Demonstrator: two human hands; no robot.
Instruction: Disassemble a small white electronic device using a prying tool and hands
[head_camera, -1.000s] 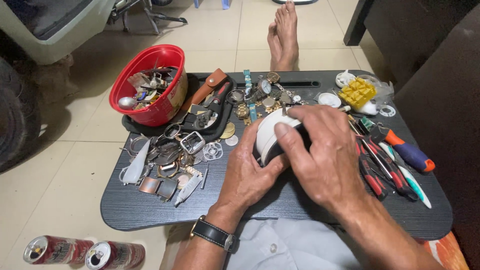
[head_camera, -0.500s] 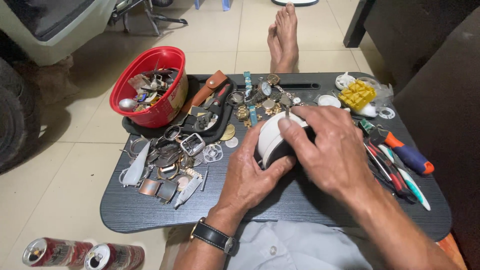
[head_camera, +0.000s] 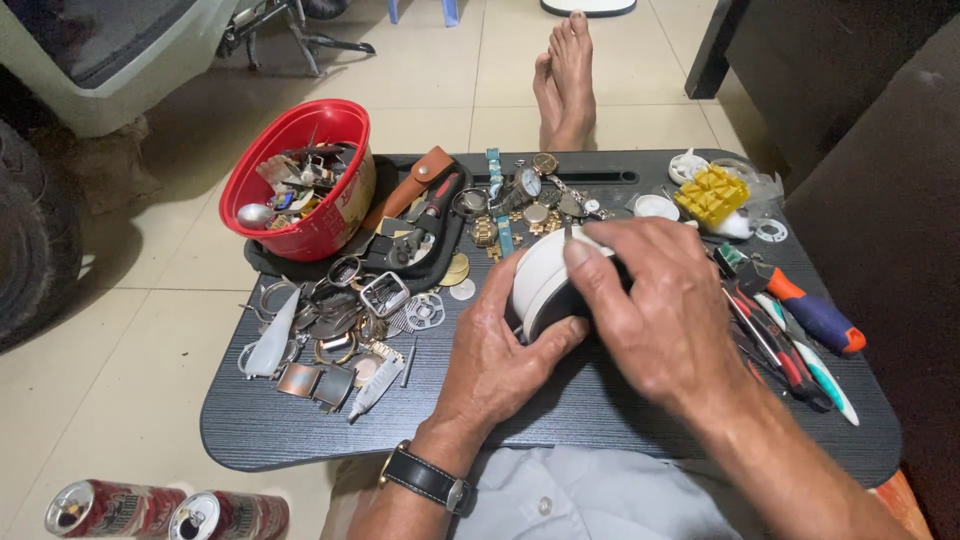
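Head view shows the left hand (head_camera: 500, 345) gripping a white round case (head_camera: 540, 280) over the black tray (head_camera: 300, 435). Compared with a moment ago, the right hand (head_camera: 650, 310) has slid further over it, fingers pinched on top.

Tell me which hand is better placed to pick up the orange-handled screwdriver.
Right. The right hand lies over the white round case, next to the orange-handled screwdriver at the tray's right edge. The left hand cups the case from the far side.
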